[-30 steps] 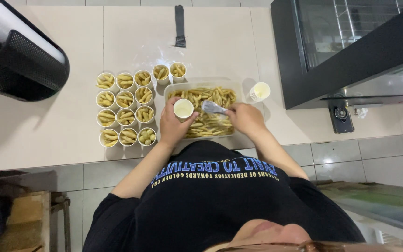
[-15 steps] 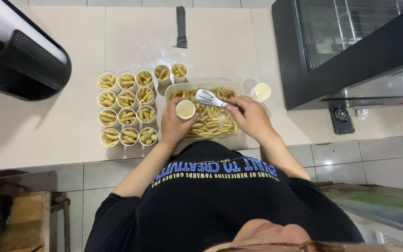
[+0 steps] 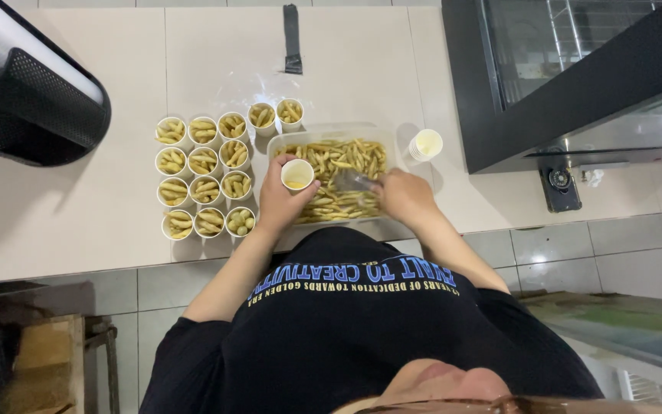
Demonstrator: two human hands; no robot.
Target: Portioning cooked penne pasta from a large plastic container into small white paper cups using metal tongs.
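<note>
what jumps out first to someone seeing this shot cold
The block of small white paper cups filled with fried sticks at centre left on the pale counter. Right of it, a clear rectangular plastic tray of fries, where the left hand holds a nearly empty white cup and the right hand works metal tongs.

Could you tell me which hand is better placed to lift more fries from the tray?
Probably the right hand: it grips the metal utensil, which rests in the fries in the tray. The left hand is occupied holding the paper cup.
</note>
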